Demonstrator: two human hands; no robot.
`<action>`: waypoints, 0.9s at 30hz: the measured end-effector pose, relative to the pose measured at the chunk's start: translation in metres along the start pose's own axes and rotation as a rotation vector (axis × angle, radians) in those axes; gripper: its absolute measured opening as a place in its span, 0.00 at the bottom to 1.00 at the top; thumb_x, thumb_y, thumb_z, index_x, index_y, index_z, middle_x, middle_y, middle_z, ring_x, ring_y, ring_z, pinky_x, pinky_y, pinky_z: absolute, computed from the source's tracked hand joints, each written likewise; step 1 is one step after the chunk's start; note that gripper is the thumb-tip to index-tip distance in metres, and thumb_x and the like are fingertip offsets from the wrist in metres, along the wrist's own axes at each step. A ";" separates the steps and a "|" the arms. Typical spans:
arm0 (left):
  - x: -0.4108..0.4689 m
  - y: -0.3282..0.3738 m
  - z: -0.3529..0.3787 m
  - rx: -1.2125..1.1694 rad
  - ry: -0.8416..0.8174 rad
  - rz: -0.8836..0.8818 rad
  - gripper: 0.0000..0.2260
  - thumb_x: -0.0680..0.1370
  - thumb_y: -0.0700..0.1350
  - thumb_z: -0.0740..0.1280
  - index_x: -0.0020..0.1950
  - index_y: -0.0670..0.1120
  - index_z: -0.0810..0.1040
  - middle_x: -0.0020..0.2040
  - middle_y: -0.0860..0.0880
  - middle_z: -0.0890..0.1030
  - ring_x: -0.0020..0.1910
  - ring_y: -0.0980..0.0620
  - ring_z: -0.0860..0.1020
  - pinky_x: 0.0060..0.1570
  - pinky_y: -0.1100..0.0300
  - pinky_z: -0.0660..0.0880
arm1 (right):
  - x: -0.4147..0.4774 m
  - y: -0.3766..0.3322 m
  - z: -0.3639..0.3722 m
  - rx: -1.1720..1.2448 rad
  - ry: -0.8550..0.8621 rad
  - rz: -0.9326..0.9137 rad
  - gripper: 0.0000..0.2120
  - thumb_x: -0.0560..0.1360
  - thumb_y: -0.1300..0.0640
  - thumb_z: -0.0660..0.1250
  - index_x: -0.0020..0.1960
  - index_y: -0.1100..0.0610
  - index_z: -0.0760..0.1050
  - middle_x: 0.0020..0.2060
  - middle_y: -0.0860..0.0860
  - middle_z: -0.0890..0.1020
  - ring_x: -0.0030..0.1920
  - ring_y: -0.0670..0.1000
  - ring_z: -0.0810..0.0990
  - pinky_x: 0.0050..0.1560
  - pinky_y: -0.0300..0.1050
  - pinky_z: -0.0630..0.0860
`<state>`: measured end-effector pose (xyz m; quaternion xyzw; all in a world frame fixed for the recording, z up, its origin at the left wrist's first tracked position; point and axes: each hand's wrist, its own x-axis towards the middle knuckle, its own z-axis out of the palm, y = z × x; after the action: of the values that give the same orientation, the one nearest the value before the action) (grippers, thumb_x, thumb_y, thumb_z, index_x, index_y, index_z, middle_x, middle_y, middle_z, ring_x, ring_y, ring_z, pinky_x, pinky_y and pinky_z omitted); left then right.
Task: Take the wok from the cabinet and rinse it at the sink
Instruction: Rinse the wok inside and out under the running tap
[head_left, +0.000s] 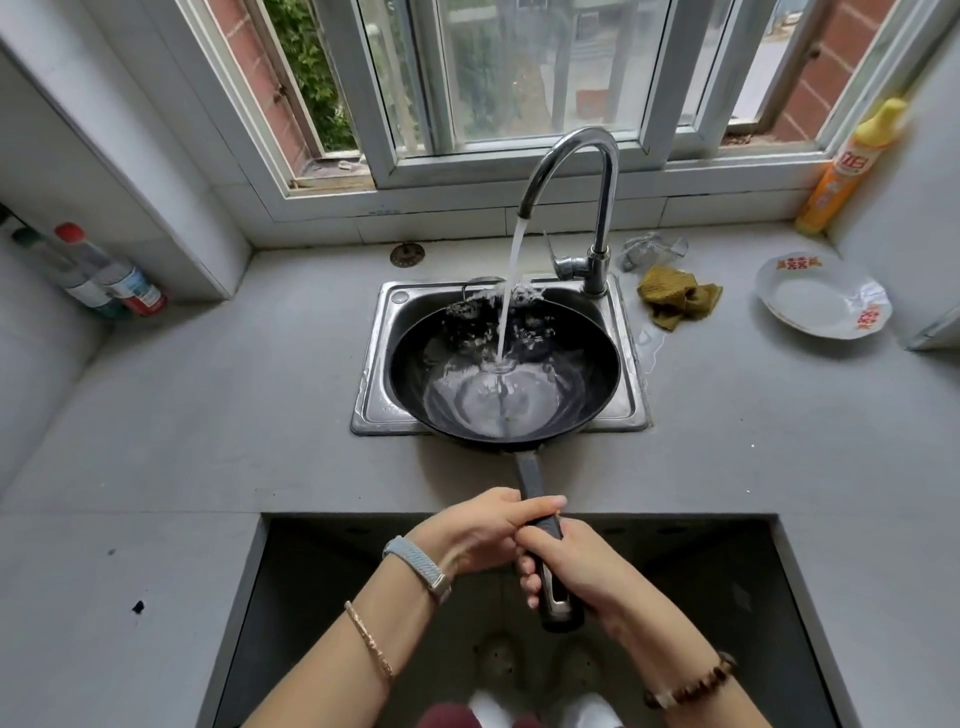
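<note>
Two bare forearms reach forward from the lower edge, both hands clasped around one long dark grey handle (531, 475). Left hand (480, 530), with a pale blue woven wristband (418, 566), curls around the handle's middle with the thumb laid across its top. Right hand (579, 569), with a brown beaded bracelet (691, 686) at the wrist, grips the handle just behind the left hand, near its metal-tipped end; the two hands touch. The handle runs away from the hands to a round black wok (589, 364), which sits in the square stainless-steel sink (371, 384) and nearly fills it, its near rim overlapping the sink's front edge. A curved chrome faucet (605, 208), mounted at the sink's rear right corner, pours a stream of water (511, 291) into the wok, where it pools and splashes. Right of the sink on the grey countertop (208, 389) lies a crumpled olive-green cloth (678, 297); farther right rests a white plate with red markings (821, 304).
</note>
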<state>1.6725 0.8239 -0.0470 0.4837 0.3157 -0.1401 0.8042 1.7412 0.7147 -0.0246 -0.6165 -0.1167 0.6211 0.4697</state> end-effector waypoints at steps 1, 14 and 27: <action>0.000 -0.006 0.000 0.001 -0.006 -0.003 0.14 0.79 0.49 0.66 0.41 0.38 0.74 0.29 0.41 0.73 0.20 0.48 0.73 0.23 0.60 0.74 | -0.001 0.006 -0.001 -0.014 0.000 0.008 0.07 0.77 0.64 0.60 0.40 0.60 0.72 0.27 0.53 0.74 0.25 0.49 0.73 0.27 0.43 0.75; -0.001 -0.020 0.003 -0.001 0.035 -0.040 0.11 0.79 0.47 0.66 0.46 0.39 0.73 0.32 0.44 0.79 0.22 0.49 0.73 0.23 0.60 0.74 | -0.003 0.022 0.003 -0.064 0.053 0.023 0.03 0.77 0.65 0.60 0.44 0.60 0.70 0.27 0.53 0.74 0.24 0.50 0.73 0.27 0.43 0.75; -0.013 0.019 -0.007 -0.004 -0.015 -0.031 0.15 0.79 0.51 0.65 0.42 0.40 0.72 0.21 0.46 0.69 0.19 0.50 0.70 0.22 0.58 0.74 | 0.004 -0.015 0.017 0.085 0.018 -0.019 0.07 0.77 0.65 0.60 0.40 0.62 0.70 0.26 0.52 0.73 0.23 0.47 0.73 0.25 0.40 0.73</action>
<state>1.6700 0.8381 -0.0279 0.4761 0.3172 -0.1555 0.8053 1.7338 0.7328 -0.0131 -0.6004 -0.0918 0.6153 0.5025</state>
